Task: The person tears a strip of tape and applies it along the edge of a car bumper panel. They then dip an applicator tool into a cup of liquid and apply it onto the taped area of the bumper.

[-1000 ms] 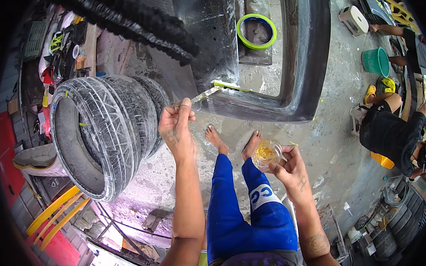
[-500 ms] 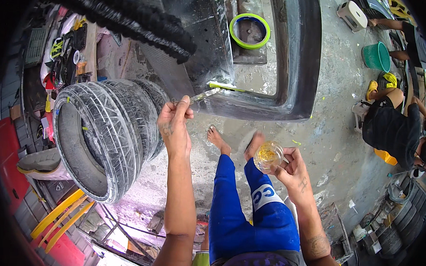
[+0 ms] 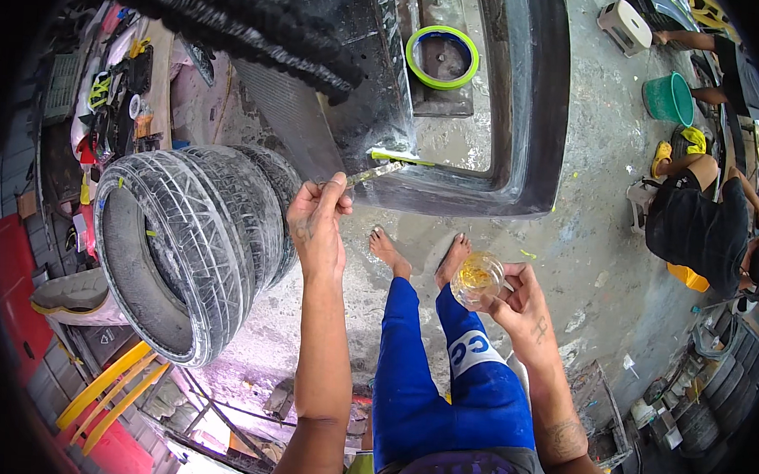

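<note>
- Through the head view I have the left hand (image 3: pixel 318 226) pinched closed, thumb against fingers, on a slim tool (image 3: pixel 374 172) that slants up and away to the right.
- The tool's tip lies at a yellow-green strip (image 3: pixel 391 156) along the lower left corner of the opening in a dark panel (image 3: pixel 542 108); I cannot tell whether it touches.
- My right hand (image 3: pixel 520 307) is curled, thumb and fingers clamped on the side of a clear cup (image 3: pixel 478 278), well apart from the left.
- The cup is round and see-through, with something yellow inside; the tool is pale and blotchy.
- I see the panel as smooth and dusty, its opening rounded at the lower right, above a rough, stained concrete floor (image 3: pixel 582 263).
- Left of the left hand, dusty black tires (image 3: pixel 218 255) show grooved tread.
- A fuzzy black object (image 3: pixel 236 36) hides part of the panel, whose top is cut off.
- The fingertips behind the cup are hard for me to make out.
</note>
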{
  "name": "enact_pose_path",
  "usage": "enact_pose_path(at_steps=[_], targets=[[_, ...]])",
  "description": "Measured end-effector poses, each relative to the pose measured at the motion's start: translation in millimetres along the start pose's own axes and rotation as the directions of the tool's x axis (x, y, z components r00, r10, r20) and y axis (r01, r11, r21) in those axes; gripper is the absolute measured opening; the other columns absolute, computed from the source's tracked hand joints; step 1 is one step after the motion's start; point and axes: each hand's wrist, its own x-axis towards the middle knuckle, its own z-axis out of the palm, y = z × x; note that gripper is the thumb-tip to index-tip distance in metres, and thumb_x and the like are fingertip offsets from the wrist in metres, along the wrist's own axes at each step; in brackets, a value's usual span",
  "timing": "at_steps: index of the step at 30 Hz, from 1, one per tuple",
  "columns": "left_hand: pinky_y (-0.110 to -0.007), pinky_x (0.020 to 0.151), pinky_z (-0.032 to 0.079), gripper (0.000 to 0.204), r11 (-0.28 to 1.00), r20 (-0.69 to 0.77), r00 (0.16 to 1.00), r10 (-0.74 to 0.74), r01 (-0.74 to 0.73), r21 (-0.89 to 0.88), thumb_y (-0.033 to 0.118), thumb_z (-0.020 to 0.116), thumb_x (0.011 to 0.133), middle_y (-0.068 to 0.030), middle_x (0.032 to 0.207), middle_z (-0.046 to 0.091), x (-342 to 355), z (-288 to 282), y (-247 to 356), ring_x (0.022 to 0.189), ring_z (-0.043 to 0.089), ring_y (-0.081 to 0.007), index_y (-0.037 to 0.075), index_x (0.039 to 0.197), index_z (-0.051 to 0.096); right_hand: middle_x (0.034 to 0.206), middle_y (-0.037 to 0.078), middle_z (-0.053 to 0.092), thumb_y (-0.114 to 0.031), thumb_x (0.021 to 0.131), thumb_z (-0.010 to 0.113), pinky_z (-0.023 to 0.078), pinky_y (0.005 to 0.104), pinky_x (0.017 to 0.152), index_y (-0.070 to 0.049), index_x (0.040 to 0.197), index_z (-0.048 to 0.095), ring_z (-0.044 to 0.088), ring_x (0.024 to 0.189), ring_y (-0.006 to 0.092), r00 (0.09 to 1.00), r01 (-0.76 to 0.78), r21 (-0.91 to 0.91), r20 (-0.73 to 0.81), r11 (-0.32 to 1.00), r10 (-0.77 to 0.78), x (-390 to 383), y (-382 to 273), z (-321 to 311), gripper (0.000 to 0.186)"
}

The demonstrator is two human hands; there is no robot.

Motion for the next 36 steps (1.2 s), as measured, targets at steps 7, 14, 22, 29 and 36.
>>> enact_pose_path(at_steps=[7, 14, 22, 29, 36], targets=[[-0.024, 0.062, 0.045, 0.022, 1.000, 0.010, 1.000, 0.001, 0.000, -0.009, 0.005, 0.071, 0.089, -0.0028, 0.076, 0.061, -0.9, 0.4, -1.1, 0.065, 0.057, -0.0111, 0.011, 0.078, 0.053, 0.111, 0.016, 0.061, 0.001, 0.081, 0.067, 0.054, 0.0289, 0.087, 0.005, 0.118, 0.041, 0.064, 0.104, 0.0185, 1.000, 0.000, -0.015, -0.004, 1.000, 0.000, -0.2, -1.7, 0.2, 0.046], [-0.024, 0.062, 0.045, 0.022, 1.000, 0.010, 1.000, -0.002, 0.002, 0.006, 0.005, 0.072, 0.089, -0.0026, 0.076, 0.061, -0.4, 0.4, -1.4, 0.065, 0.057, -0.0108, 0.011, 0.078, 0.054, 0.110, 0.017, 0.061, 0.001, 0.081, 0.066, 0.055, 0.0292, 0.087, 0.005, 0.119, 0.040, 0.065, 0.103, 0.0194, 1.000, 0.012, -0.008, 0.000, 1.000, -0.012, 0.3, -0.6, 0.5, 0.047], [-0.023, 0.062, 0.043, 0.021, 1.000, 0.028, 0.999, -0.018, 0.018, 0.003, 0.009, 0.073, 0.088, -0.0017, 0.071, 0.060, -2.3, 5.5, -3.2, 0.063, 0.056, -0.0090, 0.009, 0.078, 0.055, 0.112, 0.016, 0.060, 0.001, 0.081, 0.067, 0.054, 0.0292, 0.088, 0.005, 0.119, 0.040, 0.064, 0.103, 0.0180, 1.000, 0.012, -0.009, 0.004, 1.000, -0.012, 0.6, 0.1, 0.5, 0.047], [-0.025, 0.062, 0.044, 0.020, 1.000, 0.014, 1.000, 0.007, -0.006, -0.016, 0.006, 0.071, 0.089, -0.0028, 0.077, 0.061, -2.5, -4.1, 0.1, 0.066, 0.057, -0.0110, 0.011, 0.080, 0.054, 0.111, 0.014, 0.059, 0.002, 0.080, 0.068, 0.054, 0.0289, 0.088, 0.005, 0.118, 0.042, 0.062, 0.105, 0.0171, 1.000, 0.004, 0.004, 0.003, 1.000, -0.004, 1.0, -2.3, 1.9, 0.046], [-0.024, 0.061, 0.044, 0.021, 1.000, 0.007, 1.000, 0.020, -0.020, -0.002, 0.006, 0.071, 0.089, -0.0026, 0.076, 0.061, 1.4, -4.6, 0.3, 0.065, 0.057, -0.0110, 0.011, 0.079, 0.054, 0.116, 0.014, 0.056, -0.004, 0.081, 0.062, 0.050, 0.0321, 0.095, 0.003, 0.119, 0.043, 0.061, 0.107, 0.0191, 1.000, -0.001, -0.059, 0.013, 0.998, 0.002, 0.4, -5.2, 3.4, 0.043]])
